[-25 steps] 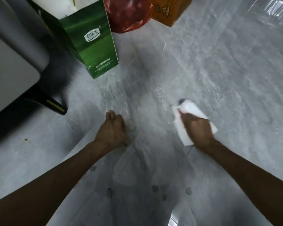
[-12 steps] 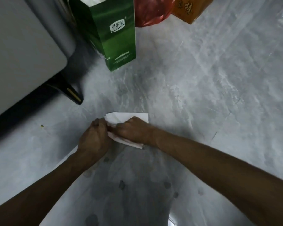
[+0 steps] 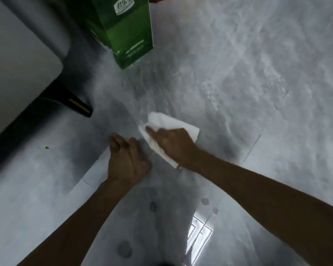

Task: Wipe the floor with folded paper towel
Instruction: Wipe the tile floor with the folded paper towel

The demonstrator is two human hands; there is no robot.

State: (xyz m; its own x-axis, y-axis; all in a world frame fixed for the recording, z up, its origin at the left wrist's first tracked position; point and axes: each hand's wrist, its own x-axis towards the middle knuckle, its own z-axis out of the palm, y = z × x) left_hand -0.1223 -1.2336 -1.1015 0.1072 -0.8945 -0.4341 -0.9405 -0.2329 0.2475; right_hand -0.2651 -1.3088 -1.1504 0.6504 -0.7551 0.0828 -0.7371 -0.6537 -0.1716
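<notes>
Grey marble floor [image 3: 248,77] fills pretty much everything; a green bag [image 3: 127,33] stands at the top, just beside some white furniture [image 3: 17,60] on the left; my right hand [image 3: 173,144] lies flat on the towel [image 3: 167,123], fingers together, pressing it to the floor; my left hand [image 3: 126,160] is braced on the tile just beside it, fingers loosely curled, holding nothing.

Print on the green carton [image 3: 129,33] is too blurred to read.

Two bare forearms, hands [image 3: 127,162] uncovered (no sleeves, gloves)
</notes>
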